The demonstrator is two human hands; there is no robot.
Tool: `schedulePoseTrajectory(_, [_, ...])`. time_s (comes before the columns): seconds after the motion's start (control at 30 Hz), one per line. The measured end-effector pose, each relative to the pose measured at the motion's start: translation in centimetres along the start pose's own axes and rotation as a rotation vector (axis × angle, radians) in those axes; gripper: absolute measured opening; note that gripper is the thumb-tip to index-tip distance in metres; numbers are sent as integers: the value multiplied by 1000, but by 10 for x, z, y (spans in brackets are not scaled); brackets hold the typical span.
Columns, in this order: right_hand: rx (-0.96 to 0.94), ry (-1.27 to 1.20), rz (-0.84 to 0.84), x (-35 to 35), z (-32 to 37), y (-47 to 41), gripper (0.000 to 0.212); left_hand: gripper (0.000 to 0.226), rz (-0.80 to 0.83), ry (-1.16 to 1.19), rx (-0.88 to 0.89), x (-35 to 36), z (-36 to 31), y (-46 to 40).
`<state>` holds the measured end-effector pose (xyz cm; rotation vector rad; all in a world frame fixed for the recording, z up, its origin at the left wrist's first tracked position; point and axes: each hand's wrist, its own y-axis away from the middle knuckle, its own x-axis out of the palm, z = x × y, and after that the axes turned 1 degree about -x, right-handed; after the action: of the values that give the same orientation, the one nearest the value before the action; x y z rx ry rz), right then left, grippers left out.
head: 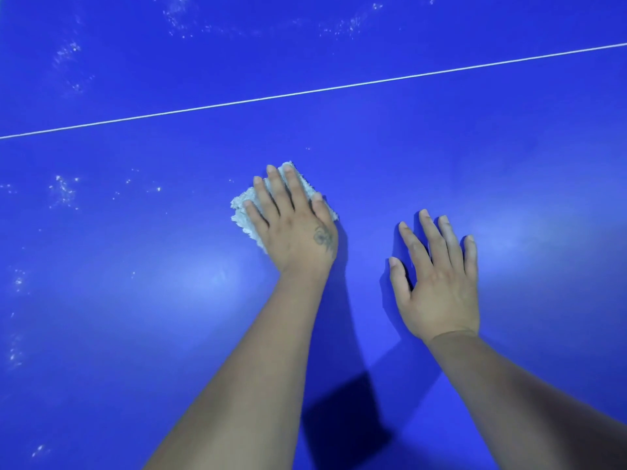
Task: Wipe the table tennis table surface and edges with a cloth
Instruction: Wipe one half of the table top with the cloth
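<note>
The blue table tennis table (441, 157) fills the whole view. A small, light grey fluffy cloth (242, 212) lies on it near the middle. My left hand (295, 228) presses palm down on the cloth with fingers spread, covering most of it; only the cloth's left and top edges show. My right hand (439, 283) rests flat on the bare surface to the right of the cloth, fingers apart and holding nothing.
A thin white line (305, 93) runs across the table beyond the hands, rising to the right. White dusty specks (62, 189) are scattered over the left side and along the far part (179, 18). No table edge is in view.
</note>
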<state>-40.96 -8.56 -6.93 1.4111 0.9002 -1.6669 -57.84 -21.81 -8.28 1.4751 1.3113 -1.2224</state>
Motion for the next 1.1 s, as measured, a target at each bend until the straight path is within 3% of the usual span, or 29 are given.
schedulePoseTrajectory(0.07, [2,-1,3,0,0,0,59,68,8,13,70,4,-16,0])
schedulePoseTrajectory(0.2, [-5,-3,10,-1,0,-1,59,65,62,9,429,5,-26,16])
schedulePoseTrajectory(0.37, [0,-2,12,0,-1,1,59,62,163,-19,774,-11,7,31])
schedulePoseTrajectory(0.43, [-6,-11,2,0,-1,0,59,61,179,11,838,-19,29,32])
schedulePoseTrajectory(0.73, [-5,-3,-4,1,-2,-1,59,60,128,20,636,-22,71,-15])
schedulePoseTrajectory(1.0, [-3,-2,1,1,-2,-1,59,68,10,-5,-48,6,-17,-71])
schedulePoseTrajectory(1.1, [-3,-17,-10,0,-1,-1,58,68,-1,21,-128,12,-55,-74])
